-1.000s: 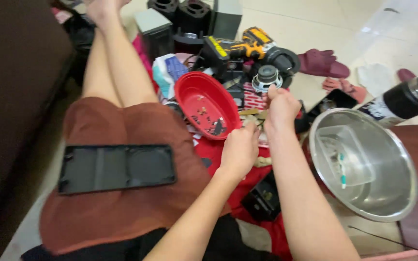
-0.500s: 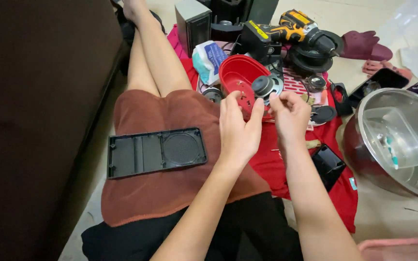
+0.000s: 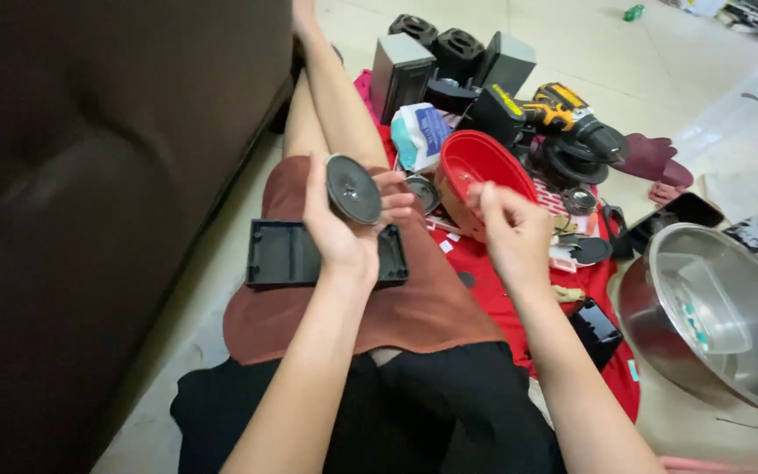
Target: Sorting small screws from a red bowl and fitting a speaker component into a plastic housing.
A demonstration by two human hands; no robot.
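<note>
Holding a round grey speaker driver at its rim, the fingers of the left hand are curled around the disc, with the thumb on the left edge and the other fingers on the right edge. The driver is raised above the lap and its cone side faces the camera. The right hand is just beside it, apart from the disc; its fingers are pressed together at the tips, but I cannot tell if something small is pinched between them.

Under the left hand a flat black plastic case lies on a brown cloth that covers the person's legs. Behind the right hand stands a red plastic bowl on a red mat on the floor, and a second small speaker lies near the bowl's left side. Further back are a packet of wipes, dark speaker boxes and a yellow and black drill. To the right, well apart from the hands, a large steel bowl sits on the floor, and a small black box lies on the mat near the right forearm. A dark sofa fills the left side.
</note>
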